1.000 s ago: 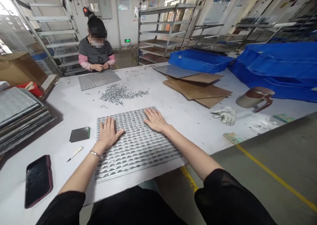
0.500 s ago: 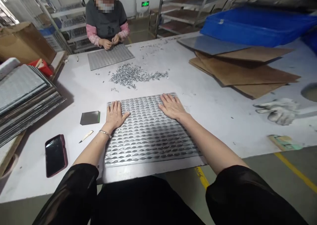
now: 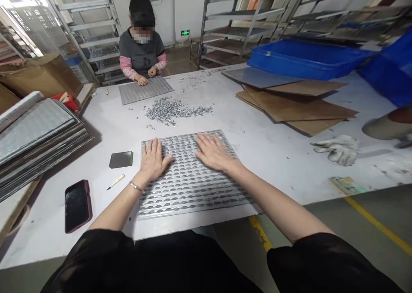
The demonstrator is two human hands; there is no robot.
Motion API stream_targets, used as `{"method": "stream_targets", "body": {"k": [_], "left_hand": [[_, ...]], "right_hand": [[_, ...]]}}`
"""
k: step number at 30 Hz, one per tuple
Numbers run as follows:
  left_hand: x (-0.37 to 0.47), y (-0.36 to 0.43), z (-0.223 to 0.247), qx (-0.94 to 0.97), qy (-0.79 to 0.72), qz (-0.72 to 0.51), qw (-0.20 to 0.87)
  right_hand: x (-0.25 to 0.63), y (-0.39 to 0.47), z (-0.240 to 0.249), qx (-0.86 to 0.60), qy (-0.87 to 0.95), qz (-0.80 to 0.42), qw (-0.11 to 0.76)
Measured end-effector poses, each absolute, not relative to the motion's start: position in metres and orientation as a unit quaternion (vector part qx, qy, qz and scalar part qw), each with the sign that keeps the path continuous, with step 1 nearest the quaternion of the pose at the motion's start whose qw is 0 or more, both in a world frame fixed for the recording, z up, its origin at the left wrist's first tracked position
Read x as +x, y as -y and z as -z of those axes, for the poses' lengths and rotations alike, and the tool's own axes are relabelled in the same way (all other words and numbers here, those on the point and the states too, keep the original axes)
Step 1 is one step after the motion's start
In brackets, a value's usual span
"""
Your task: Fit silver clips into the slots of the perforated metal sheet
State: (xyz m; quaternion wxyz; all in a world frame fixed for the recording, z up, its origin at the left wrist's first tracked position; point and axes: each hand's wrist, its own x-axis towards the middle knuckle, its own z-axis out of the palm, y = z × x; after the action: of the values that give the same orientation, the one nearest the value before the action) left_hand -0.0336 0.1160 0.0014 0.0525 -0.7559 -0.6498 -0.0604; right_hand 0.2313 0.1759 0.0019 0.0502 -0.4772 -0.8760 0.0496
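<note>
A flat silver panel [image 3: 193,185], covered in rows of small leaf-shaped metal pieces or recesses, lies on the white table in front of me. My left hand [image 3: 153,159] rests flat over its upper left part, fingers stretched out and thumb spread. Over the upper right part is my right hand [image 3: 212,151], also open, fingers extended and slightly blurred. Neither hand grasps anything. Beyond the panel lies a heap of small silver metal pieces [image 3: 170,110]. Left of the panel are a dark rectangular block [image 3: 121,160] and a small pale pointed tool [image 3: 116,181].
A phone [image 3: 77,206] lies at the left front. Stacked panels [image 3: 41,134] stand at far left. Across the table a co-worker [image 3: 143,52] handles another panel [image 3: 144,92]. Brown boards [image 3: 289,104], a blue crate [image 3: 302,61] and gloves [image 3: 337,150] are at right.
Both hands have shifted on the panel; the right moved left, toward the middle. The view has tilted upward a little. The co-worker's hands have moved apart.
</note>
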Motion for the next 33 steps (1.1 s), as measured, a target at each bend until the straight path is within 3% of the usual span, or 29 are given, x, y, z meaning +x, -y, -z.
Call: {"method": "stream_targets", "body": {"k": [8,23,33], "left_hand": [[-0.003,-0.01,0.04,-0.833,0.55,0.065,0.001],[0.008,-0.004,0.041,-0.812,0.582,0.048,-0.015],[-0.045,0.014,0.022,-0.792,0.597,0.111,0.063]], "right_hand": [[0.198,-0.081,0.037,-0.291,0.95,-0.022,0.111],[0.191,-0.075,0.058,-0.287,0.95,-0.025,0.117],[0.207,-0.056,0.025,-0.297,0.947,-0.057,0.105]]}}
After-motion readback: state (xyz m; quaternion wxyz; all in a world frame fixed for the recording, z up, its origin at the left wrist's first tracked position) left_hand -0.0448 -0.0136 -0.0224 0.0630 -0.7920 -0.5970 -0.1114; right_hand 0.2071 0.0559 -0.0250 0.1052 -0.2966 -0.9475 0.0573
